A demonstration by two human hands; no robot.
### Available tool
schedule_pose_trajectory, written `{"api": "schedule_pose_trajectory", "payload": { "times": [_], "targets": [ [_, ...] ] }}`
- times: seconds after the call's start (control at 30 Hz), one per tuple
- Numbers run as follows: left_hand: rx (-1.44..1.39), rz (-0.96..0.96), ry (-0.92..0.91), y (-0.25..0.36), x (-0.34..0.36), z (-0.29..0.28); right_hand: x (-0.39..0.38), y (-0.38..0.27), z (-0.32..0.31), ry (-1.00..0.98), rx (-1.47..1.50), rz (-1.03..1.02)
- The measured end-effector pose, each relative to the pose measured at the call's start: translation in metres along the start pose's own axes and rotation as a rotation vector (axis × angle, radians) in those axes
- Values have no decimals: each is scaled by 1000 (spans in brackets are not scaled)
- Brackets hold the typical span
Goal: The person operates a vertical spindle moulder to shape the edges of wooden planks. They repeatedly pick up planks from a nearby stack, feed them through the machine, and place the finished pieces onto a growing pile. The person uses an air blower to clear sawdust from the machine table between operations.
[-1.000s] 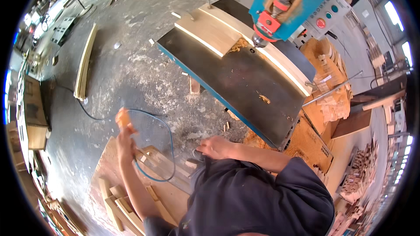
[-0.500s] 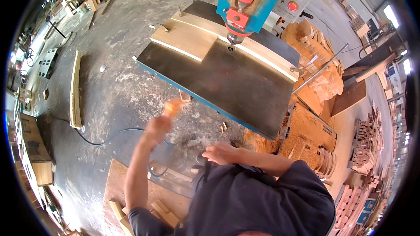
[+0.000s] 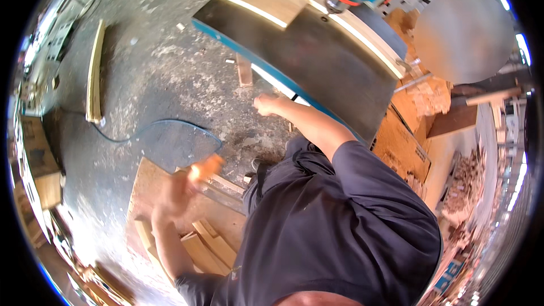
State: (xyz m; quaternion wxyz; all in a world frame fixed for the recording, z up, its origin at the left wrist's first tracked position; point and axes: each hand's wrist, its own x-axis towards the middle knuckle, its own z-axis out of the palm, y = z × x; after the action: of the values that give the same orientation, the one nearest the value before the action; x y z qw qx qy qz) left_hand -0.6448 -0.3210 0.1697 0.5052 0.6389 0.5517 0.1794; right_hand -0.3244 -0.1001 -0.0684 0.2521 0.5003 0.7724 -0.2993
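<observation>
My left hand [image 3: 174,194], blurred by motion, is closed around a small orange tool [image 3: 207,168] whose shape is too smeared to make out. Close by the tool runs a thin blue hose [image 3: 164,120]. My right hand [image 3: 266,105] is curled closed, with nothing visible in it, off the front edge of a dark machine table [image 3: 306,68]. On that table a light wooden board [image 3: 258,1] lies against a long wooden fence [image 3: 362,37]. Above it hangs a drill head [image 3: 335,3] with a red guard.
Below my left hand, wood offcuts [image 3: 207,246] lie on a brown panel [image 3: 148,184]. A long timber strip [image 3: 95,73] rests on the concrete floor. Orange sawdust [image 3: 403,136] is heaped beyond the table's right end. A blurred round patch hides part of the upper right.
My left hand has swung down and left with the orange tool, toward the offcuts. My right arm has stretched out away from my body. The table sits higher in view.
</observation>
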Motion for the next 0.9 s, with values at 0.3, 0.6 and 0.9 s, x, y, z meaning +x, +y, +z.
{"api": "schedule_pose_trajectory", "payload": {
  "times": [0.3,0.6,0.9],
  "targets": [
    [-389,-348,1097,-110,-39,-31,100,-121,-3,85,92,-661],
    [-924,65,1524,-266,-80,-104,-40,-188,-141,545,530,-1093],
    [-1139,-297,1284,-337,131,-160,-193,110,-177,1564,508,453]
  ]
}}
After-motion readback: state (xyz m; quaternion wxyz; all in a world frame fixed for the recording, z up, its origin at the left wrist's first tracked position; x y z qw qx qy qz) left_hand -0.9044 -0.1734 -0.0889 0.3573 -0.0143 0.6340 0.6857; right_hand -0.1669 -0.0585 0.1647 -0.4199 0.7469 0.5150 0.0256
